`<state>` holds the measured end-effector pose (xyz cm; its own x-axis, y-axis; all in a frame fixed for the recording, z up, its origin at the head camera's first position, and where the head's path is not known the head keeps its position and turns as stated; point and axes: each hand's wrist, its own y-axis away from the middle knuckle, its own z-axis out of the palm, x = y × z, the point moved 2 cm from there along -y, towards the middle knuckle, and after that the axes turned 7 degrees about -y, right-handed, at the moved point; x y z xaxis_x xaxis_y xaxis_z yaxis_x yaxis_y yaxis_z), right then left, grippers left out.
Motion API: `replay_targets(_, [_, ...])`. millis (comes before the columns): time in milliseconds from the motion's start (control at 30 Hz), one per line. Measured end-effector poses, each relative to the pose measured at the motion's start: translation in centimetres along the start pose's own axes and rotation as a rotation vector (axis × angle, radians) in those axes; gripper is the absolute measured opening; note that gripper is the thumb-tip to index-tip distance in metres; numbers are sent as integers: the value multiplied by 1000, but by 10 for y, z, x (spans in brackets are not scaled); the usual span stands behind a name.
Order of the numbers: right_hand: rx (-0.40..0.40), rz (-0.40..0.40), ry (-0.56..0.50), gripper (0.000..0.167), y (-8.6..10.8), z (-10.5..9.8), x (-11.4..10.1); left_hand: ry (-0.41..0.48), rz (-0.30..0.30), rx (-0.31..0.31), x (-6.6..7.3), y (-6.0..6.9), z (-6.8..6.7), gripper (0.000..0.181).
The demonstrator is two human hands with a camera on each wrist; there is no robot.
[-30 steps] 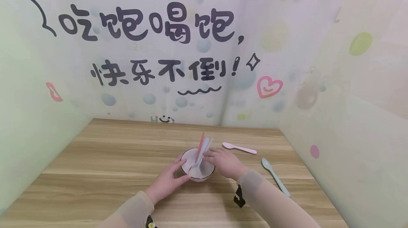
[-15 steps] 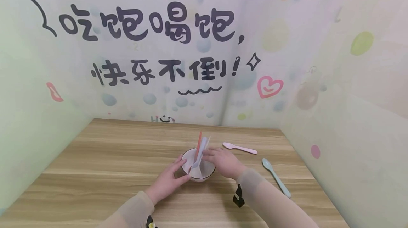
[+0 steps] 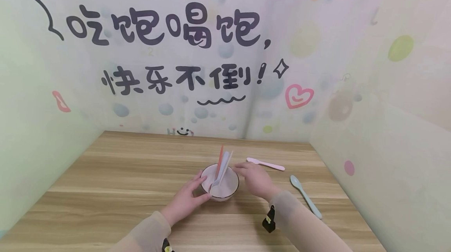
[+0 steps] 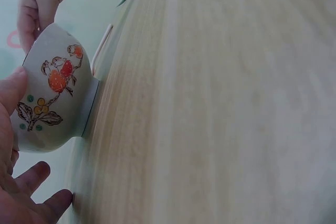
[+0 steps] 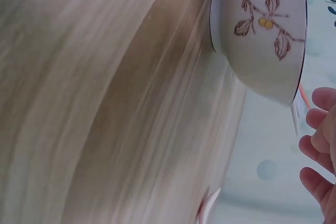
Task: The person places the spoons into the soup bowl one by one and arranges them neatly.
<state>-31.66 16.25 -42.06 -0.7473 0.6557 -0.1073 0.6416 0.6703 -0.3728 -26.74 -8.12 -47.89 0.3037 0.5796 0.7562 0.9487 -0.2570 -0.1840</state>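
While my left hand (image 3: 188, 197) holds the round white floral bowl (image 3: 231, 184) between spread thumb and fingers, my empty right hand (image 3: 257, 179), fingers loosely bent, is nearer the pale pink plastic spoon (image 3: 268, 164), lying crosswise just beyond, handle rightward.

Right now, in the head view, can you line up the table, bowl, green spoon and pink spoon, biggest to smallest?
By room taken in the picture:
table
bowl
green spoon
pink spoon
The green spoon is nearer, so real spoon sizes are unsure.
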Motion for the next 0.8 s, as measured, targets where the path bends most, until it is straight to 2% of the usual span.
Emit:
replay_targets(200, [62, 53, -16, 42, 9, -1, 8, -1, 5, 6, -1, 0, 1, 68])
replay_targets(400, [140, 85, -81, 37, 18, 1, 18, 2, 11, 7, -2, -1, 1, 70])
replay_targets(800, [215, 165, -173, 33, 37, -2, 28, 16, -9, -5, 0, 0, -1, 69])
